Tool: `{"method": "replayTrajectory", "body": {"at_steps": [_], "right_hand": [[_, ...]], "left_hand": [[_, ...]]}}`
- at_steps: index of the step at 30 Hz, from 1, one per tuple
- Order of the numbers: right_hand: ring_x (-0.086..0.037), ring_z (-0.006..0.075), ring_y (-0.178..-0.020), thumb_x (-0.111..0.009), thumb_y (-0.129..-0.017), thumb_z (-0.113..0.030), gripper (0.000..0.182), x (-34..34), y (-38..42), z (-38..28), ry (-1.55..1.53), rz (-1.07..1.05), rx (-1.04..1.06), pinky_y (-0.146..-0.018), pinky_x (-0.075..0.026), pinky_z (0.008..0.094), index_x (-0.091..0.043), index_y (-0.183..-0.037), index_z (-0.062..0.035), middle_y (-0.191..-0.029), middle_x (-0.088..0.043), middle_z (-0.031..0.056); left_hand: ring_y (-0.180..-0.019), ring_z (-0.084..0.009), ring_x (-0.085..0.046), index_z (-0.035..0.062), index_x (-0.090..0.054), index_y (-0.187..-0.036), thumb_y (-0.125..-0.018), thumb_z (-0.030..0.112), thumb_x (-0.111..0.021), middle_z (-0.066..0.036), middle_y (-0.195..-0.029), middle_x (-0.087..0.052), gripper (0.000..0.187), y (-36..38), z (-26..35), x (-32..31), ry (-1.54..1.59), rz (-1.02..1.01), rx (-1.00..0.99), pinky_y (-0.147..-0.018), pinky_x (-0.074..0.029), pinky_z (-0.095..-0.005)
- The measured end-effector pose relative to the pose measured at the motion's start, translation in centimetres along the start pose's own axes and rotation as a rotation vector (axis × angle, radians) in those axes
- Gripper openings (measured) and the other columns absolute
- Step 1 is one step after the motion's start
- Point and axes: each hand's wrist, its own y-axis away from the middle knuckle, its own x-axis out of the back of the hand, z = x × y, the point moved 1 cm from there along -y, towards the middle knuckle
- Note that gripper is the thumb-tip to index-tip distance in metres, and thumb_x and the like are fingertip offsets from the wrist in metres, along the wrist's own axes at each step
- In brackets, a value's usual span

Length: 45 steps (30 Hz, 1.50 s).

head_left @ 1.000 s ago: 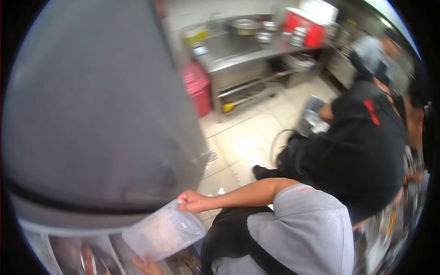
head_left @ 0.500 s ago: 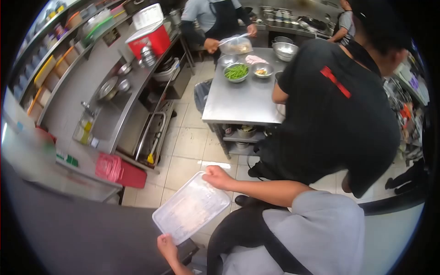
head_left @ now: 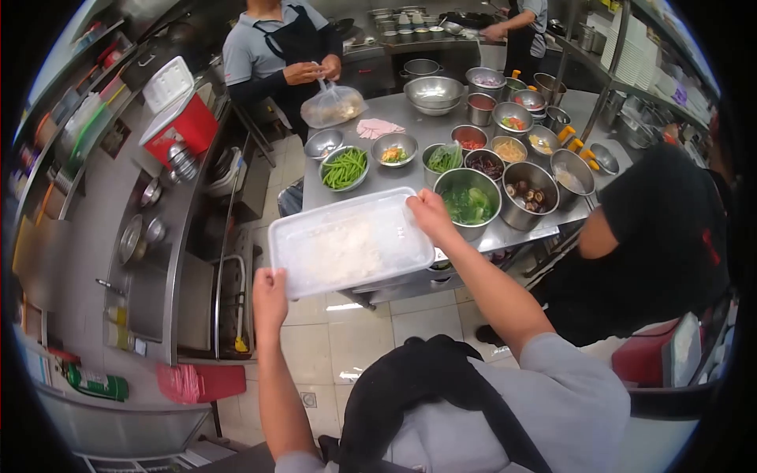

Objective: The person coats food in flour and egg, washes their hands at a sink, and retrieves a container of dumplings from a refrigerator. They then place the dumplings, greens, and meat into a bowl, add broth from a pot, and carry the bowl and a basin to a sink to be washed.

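There is one box (head_left: 296, 246) with one patch of pale stuff (head_left: 347, 248) in it. Two hands are on it: one left hand (head_left: 270, 287) and one right hand (head_left: 429, 211). Three other people are near. One person in grey (head_left: 251, 58) holds one bag (head_left: 334, 107), one cook (head_left: 531, 33) is at the back, and one person in black (head_left: 654, 244) is on the right.

On the counter (head_left: 432, 134) I see one bowl of beans (head_left: 344, 168), one pink cloth (head_left: 380, 128), one pot of greens (head_left: 465, 195) and one pot of mushrooms (head_left: 527, 195). Three yellow handles (head_left: 587, 155) stick up in a row. The other bowls and pots are too crowded to count. One red cooler (head_left: 197, 126) is at the left.

The box is between the hands. The left hand is clamped on its near left corner. The right hand is clamped on its far right corner. The hands are well apart. The box hides some of the counter's near edge, and I cannot tell if they touch. The greens are just past the right hand.
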Motion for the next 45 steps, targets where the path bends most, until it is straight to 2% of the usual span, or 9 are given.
{"method": "replayTrajectory", "body": {"at_steps": [5, 8, 11, 18, 20, 23, 26, 29, 45], "right_hand": [[-0.058, 0.033, -0.086, -0.062, -0.083, -0.03, 0.042, -1.9, -0.3, 7.7, 0.845, 0.132, 0.202, -0.082, -0.048, 0.0419, -0.056, -0.114, -0.002, -0.086, -0.057, 0.0199], [-0.059, 0.0337, -0.094, -0.063, -0.082, -0.032, 0.057, -3.5, 2.5, 1.9, 1.119, 0.055, 0.53, -0.088, -0.048, 0.0425, -0.049, -0.129, -0.0037, -0.098, -0.059, 0.0224], [-0.058, 0.0356, -0.093, -0.064, -0.08, -0.026, 0.056, -5.3, 3.9, -3.9, 1.177, -0.322, 0.697, -0.089, -0.047, 0.0378, -0.05, -0.13, -0.0057, -0.094, -0.062, 0.0202], [-0.059, 0.0334, -0.077, -0.063, -0.076, -0.011, 0.041, -6.0, -3.3, -6.6, 1.254, -0.013, 0.605, -0.072, -0.049, 0.0402, -0.061, -0.117, -0.0105, -0.084, -0.064, 0.0143], [-0.06, 0.033, -0.081, -0.063, -0.076, -0.008, 0.037, -5.7, -2.4, -8.6, 1.129, 0.178, 0.576, -0.073, -0.049, 0.0402, -0.063, -0.113, -0.0083, -0.091, -0.066, 0.0156], [-0.058, 0.0349, -0.073, -0.06, -0.077, -0.008, 0.035, -5.6, -1.0, -9.0, 1.065, 0.28, 0.553, -0.07, -0.047, 0.043, -0.062, -0.112, -0.0087, -0.077, -0.063, 0.0164], [-0.059, 0.036, -0.076, -0.058, -0.08, -0.008, 0.035, -6.1, 1.0, -9.4, 0.977, 0.332, 0.44, -0.072, -0.047, 0.0428, -0.061, -0.115, -0.0078, -0.082, -0.063, 0.0186], [-0.059, 0.0368, -0.079, -0.057, -0.082, -0.007, 0.036, -6.1, 1.8, -9.1, 0.852, 0.342, 0.36, -0.074, -0.047, 0.0427, -0.06, -0.119, -0.0077, -0.085, -0.064, 0.0197], [-0.061, 0.0277, -0.071, -0.065, -0.081, -0.022, 0.043, -8.1, 2.8, 1.7, 1.459, -0.287, 0.556, -0.099, -0.038, 0.0444, -0.059, -0.121, -0.007, -0.067, -0.062, 0.0119]], "left_hand": [[-0.067, -0.028, -0.06, -0.0032, -0.052, -0.083, -0.091, 0.025, -0.057, -0.017, -0.073, -0.06, 0.03, -8.9, -10.5, -6.0, -0.586, 0.026, -0.429, -0.065, -0.048, -0.0415], [-0.058, -0.0224, -0.059, -0.001, -0.052, -0.086, -0.091, 0.018, -0.053, -0.012, -0.073, -0.058, 0.02, -10.5, -4.1, -5.3, 0.028, -0.257, 0.103, -0.054, -0.049, -0.0372], [-0.054, -0.0173, -0.057, 0.0001, -0.05, -0.095, -0.092, 0.015, -0.045, -0.009, -0.076, -0.057, 0.016, -12.5, 2.9, -5.2, 0.482, -0.439, 0.123, -0.046, -0.048, -0.0304], [-0.075, -0.0221, -0.065, 0.0004, -0.048, -0.108, -0.098, 0.034, -0.047, -0.021, -0.092, -0.063, 0.035, -18.6, 4.3, -7.4, 0.915, -0.843, 0.184, -0.057, -0.053, -0.0335], [-0.074, -0.0229, -0.066, -0.006, -0.045, -0.114, -0.093, 0.043, -0.055, -0.02, -0.09, -0.063, 0.054, -20.5, -1.7, -10.0, -0.231, -0.808, -0.008, -0.053, -0.055, -0.0355], [-0.083, -0.024, -0.067, -0.0103, -0.045, -0.117, -0.088, 0.036, -0.062, -0.021, -0.095, -0.063, 0.057, -18.6, -5.3, -14.5, -0.353, -0.87, 0.127, -0.057, -0.057, -0.0363], [-0.085, -0.0255, -0.068, -0.0111, -0.048, -0.116, -0.086, 0.022, -0.064, -0.02, -0.099, -0.064, 0.048, -17.6, -7.8, -17.1, 0.037, -0.761, 0.154, -0.064, -0.059, -0.0367], [-0.09, -0.0275, -0.067, -0.0083, -0.052, -0.116, -0.084, 0.009, -0.061, -0.017, -0.105, -0.063, 0.037, -16.9, -6.6, -16.6, 0.517, -0.848, 0.677, -0.075, -0.058, -0.0396], [-0.106, -0.0276, -0.062, -0.0066, -0.044, -0.127, -0.085, 0.0, -0.05, -0.017, -0.121, -0.057, 0.043, -18.0, -5.2, 6.2, 0.833, -0.471, 0.289, -0.09, -0.053, -0.039]]}}
